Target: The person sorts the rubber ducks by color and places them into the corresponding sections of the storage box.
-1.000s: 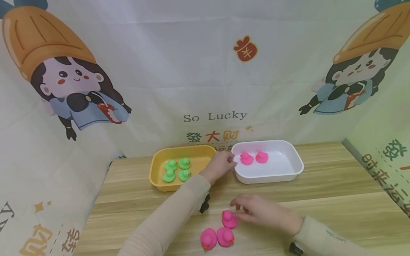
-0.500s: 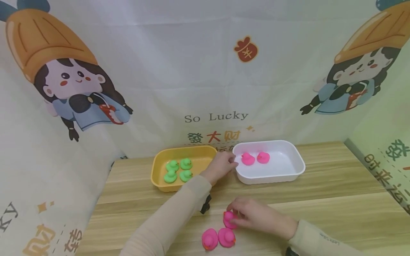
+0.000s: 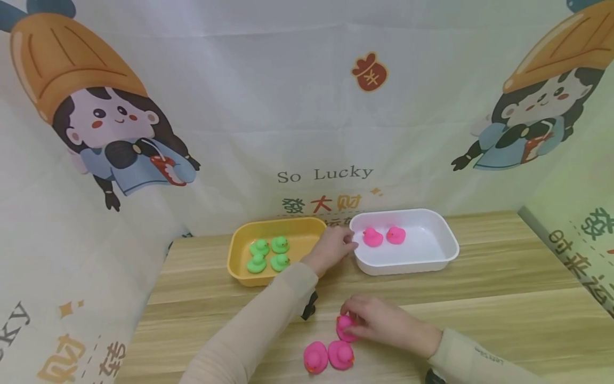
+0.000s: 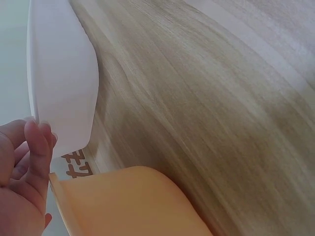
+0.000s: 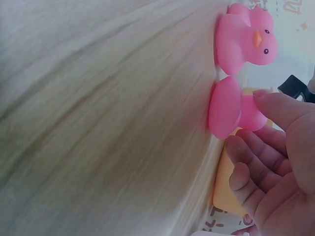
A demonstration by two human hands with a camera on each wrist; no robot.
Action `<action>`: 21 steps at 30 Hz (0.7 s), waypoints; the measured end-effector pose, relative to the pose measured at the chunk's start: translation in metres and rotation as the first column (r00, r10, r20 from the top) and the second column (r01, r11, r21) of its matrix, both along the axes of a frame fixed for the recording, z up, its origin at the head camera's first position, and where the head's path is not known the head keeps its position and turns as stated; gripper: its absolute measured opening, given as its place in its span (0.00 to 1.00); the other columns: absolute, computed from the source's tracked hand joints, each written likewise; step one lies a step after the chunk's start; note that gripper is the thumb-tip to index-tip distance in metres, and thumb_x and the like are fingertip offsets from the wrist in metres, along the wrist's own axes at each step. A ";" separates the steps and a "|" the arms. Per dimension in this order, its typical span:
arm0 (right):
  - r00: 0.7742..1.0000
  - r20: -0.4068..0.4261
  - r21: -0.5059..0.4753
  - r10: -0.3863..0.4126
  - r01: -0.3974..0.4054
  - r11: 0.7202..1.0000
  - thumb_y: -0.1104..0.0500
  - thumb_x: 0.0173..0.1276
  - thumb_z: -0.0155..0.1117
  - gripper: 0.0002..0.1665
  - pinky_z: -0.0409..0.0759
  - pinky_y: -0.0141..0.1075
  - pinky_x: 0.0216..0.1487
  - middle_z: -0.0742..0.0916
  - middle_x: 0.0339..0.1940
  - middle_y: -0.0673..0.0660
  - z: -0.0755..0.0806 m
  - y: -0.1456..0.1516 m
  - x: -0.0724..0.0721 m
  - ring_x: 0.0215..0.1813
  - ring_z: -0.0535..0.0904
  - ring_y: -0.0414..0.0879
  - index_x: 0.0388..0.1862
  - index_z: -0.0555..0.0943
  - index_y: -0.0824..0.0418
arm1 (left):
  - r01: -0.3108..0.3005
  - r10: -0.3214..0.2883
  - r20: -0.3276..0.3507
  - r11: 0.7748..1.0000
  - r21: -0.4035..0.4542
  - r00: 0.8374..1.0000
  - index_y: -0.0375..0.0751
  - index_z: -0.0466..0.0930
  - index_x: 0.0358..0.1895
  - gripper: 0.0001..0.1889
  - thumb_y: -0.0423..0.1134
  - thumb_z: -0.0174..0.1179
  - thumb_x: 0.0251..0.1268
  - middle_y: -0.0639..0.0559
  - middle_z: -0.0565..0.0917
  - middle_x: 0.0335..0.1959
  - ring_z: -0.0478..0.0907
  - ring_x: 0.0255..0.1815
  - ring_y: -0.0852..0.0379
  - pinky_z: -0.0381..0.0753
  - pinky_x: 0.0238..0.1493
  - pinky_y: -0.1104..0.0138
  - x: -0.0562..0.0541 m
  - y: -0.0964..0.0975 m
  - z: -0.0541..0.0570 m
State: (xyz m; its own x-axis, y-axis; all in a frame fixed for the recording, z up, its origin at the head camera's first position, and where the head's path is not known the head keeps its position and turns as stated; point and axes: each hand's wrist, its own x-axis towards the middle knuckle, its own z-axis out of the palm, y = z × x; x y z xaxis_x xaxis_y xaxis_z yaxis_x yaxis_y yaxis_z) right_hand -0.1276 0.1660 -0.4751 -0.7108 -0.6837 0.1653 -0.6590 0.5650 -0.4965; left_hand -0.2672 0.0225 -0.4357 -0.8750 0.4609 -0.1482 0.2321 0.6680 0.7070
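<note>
The right hand (image 3: 389,321) pinched a pink duck (image 5: 225,109) while the left hand (image 3: 331,248) pinched the white tray (image 3: 429,243), seemingly to steady it.

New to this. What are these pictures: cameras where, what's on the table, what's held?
No machine, just a person's left hand and right hand. The wide picture comes from a head-worn camera; the other two, from wrist cameras, each watching its own hand. On the table stand a yellow tray holding four green ducks and a white tray holding two pink ducks. Three loose pink ones sit nearer the person. The right hand pinches the farthest loose duck; the left touches the white tray's rim; whether it grips is unclear.
</note>
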 end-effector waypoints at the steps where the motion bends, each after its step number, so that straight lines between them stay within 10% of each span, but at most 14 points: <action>1: 1.000 -0.008 0.001 0.001 -0.001 1.000 0.57 0.69 0.74 0.11 0.78 0.25 0.40 0.81 0.34 0.43 0.000 0.000 0.000 0.35 0.72 0.31 0.46 0.84 0.57 | 0.000 0.000 -0.001 1.000 0.000 1.000 0.33 0.76 0.70 0.23 0.40 0.61 0.78 0.42 0.86 0.35 0.75 0.23 0.58 0.75 0.28 0.71 0.000 0.000 0.000; 21: 1.000 0.005 -0.007 -0.005 0.005 1.000 0.62 0.70 0.70 0.09 0.83 0.30 0.45 0.85 0.40 0.44 0.011 0.038 0.006 0.41 0.79 0.34 0.48 0.85 0.58 | -0.001 -0.001 -0.036 0.999 -0.048 0.999 0.35 0.78 0.68 0.22 0.41 0.62 0.78 0.49 0.83 0.29 0.75 0.25 0.58 0.75 0.29 0.71 -0.001 0.002 -0.001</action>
State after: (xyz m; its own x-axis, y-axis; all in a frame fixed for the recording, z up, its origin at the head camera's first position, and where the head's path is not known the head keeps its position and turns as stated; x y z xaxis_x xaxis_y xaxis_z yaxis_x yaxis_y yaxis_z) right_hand -0.1217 0.2037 -0.4645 -0.7150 -0.6790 0.1665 -0.6535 0.5646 -0.5042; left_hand -0.2684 0.0249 -0.4362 -0.8802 0.4537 -0.1390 0.2564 0.7013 0.6652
